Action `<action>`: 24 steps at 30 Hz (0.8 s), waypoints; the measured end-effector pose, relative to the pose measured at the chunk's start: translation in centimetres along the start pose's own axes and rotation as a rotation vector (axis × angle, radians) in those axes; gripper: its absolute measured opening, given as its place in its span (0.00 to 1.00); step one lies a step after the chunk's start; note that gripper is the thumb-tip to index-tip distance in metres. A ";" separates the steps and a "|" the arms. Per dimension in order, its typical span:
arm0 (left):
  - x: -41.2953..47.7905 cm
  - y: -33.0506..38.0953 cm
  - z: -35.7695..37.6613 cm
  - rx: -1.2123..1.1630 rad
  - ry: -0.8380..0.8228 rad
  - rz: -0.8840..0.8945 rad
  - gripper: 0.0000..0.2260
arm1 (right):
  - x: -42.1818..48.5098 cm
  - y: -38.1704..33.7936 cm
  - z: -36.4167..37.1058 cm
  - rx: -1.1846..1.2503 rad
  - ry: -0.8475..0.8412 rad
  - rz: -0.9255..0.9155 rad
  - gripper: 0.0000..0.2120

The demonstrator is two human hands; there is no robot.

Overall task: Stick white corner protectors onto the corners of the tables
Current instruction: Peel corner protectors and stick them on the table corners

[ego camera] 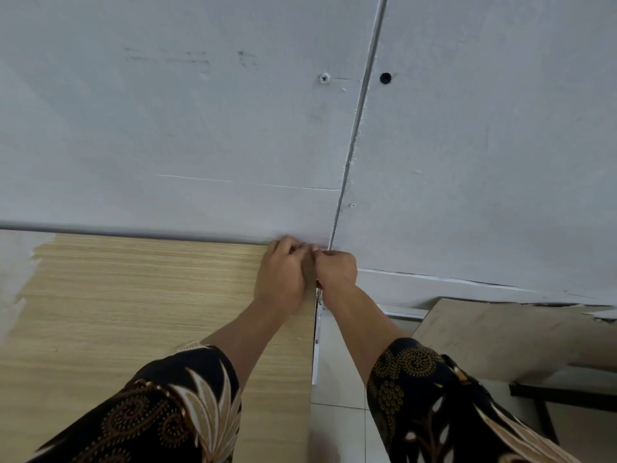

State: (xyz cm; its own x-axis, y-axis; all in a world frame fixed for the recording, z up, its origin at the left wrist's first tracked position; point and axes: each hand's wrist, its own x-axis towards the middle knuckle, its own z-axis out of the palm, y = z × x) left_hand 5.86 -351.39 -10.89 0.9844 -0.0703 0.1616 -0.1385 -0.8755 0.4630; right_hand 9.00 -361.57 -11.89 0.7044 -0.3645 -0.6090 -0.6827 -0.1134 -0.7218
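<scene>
White painted wall panels (200,111) fill the upper part of the frame, with a thin seam (357,128), a small silver screw (324,77) and a black round hole (385,77). At lower left is a light wood-grain table (133,295), its far edge against the wall. Both hands meet at its far right corner, in the centre of the frame. The left hand (282,279) lies over the tabletop, the right hand (335,269) comes from beside the edge, and the fingers of both are curled toward the corner. A small white corner protector (309,247) shows only a little between the fingertips; I cannot tell if the hands pinch it or only press it. At lower right are a pale tiled floor (337,429) and a pale flat board (500,332).
</scene>
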 end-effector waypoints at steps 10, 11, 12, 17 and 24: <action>-0.5 -0.2 -1.5 0.080 -0.165 0.109 0.24 | 0.1 1.1 -0.6 0.132 -0.104 0.046 0.09; -0.5 -0.3 -1.6 0.083 -0.177 0.118 0.24 | 0.0 1.2 -0.6 0.133 -0.111 0.049 0.10; -0.5 -0.3 -1.8 0.088 -0.187 0.127 0.24 | 0.0 1.3 -0.6 0.133 -0.115 0.046 0.10; -0.3 0.0 -2.2 0.144 -0.241 0.142 0.26 | -0.2 1.1 -0.5 0.097 -0.108 0.029 0.09; -0.4 0.2 -2.6 0.205 -0.285 0.151 0.27 | 0.1 1.1 -0.6 0.047 -0.121 -0.001 0.10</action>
State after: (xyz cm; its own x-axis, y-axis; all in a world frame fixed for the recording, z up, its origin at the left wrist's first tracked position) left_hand 5.20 -350.27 -8.62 0.9493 -0.3109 -0.0472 -0.2884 -0.9205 0.2635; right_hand 8.18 -362.26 -12.51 0.7253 -0.2497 -0.6416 -0.6742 -0.0691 -0.7353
